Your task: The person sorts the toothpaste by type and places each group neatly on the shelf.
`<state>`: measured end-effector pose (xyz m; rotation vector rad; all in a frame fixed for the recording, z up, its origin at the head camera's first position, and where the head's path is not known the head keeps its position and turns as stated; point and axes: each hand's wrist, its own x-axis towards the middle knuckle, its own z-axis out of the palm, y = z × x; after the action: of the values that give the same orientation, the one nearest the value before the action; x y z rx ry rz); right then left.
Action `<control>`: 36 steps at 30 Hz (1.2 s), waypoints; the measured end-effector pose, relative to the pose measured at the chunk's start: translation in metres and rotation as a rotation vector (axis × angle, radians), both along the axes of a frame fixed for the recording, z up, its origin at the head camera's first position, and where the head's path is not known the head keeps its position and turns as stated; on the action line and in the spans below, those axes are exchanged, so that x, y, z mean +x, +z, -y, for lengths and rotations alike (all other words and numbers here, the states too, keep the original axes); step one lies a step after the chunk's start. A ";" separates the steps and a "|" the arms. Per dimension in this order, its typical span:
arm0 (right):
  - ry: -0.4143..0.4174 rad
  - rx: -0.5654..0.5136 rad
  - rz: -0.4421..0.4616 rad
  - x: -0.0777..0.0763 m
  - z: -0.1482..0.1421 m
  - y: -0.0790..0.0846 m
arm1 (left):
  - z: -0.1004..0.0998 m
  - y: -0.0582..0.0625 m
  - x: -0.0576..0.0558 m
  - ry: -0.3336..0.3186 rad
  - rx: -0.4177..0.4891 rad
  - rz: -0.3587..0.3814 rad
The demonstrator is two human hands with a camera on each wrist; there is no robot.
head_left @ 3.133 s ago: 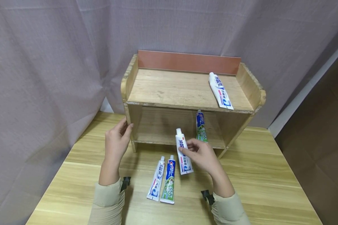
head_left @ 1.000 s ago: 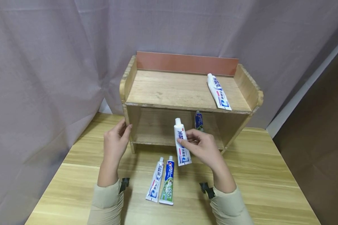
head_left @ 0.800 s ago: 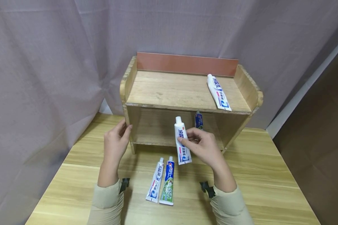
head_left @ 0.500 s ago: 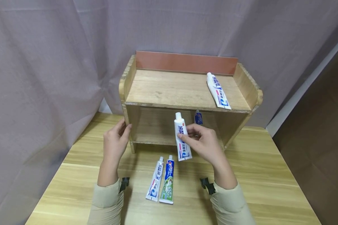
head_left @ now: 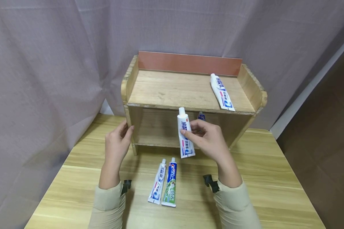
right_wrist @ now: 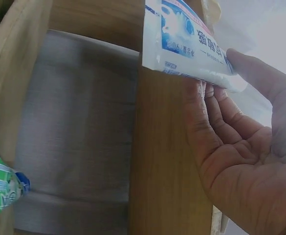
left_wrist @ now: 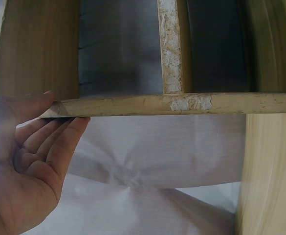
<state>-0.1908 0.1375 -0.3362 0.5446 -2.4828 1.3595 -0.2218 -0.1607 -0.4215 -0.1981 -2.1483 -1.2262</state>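
Evidently, the right grip (head_left: 210,139) pinches a white, blue-lettered plastic toothpaste tube (head_left: 186,147) at mid-body, probably light, soft, slick and best held there, while the left grip (head_left: 117,142) holds the pale two-tier wooden shelf (head_left: 172,88) beyond.

On the table (head_left: 269,178) before the shelf unit (head_left: 157,106), one tube (head_left: 157,183) lies just left of a second tube (head_left: 170,183). A third tube (head_left: 221,92) lies at right on the top shelf (head_left: 169,87), a fourth tube (head_left: 201,116) in the compartment (head_left: 160,125) below, with a fifth tube (head_left: 187,147) in the right hand (head_left: 211,138) before it. A curtain (head_left: 189,25) hangs behind.
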 end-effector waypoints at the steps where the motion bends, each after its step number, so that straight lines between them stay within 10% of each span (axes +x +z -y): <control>1: -0.003 0.002 -0.003 0.000 0.000 0.002 | 0.000 0.000 0.000 0.000 -0.002 -0.001; 36: -0.018 -0.012 -0.181 -0.018 0.011 0.056 | 0.000 0.000 0.000 -0.008 0.005 -0.008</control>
<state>-0.2088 0.1269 -0.2798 0.6125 -2.3282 1.2576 -0.2221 -0.1608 -0.4214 -0.2099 -2.1392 -1.2335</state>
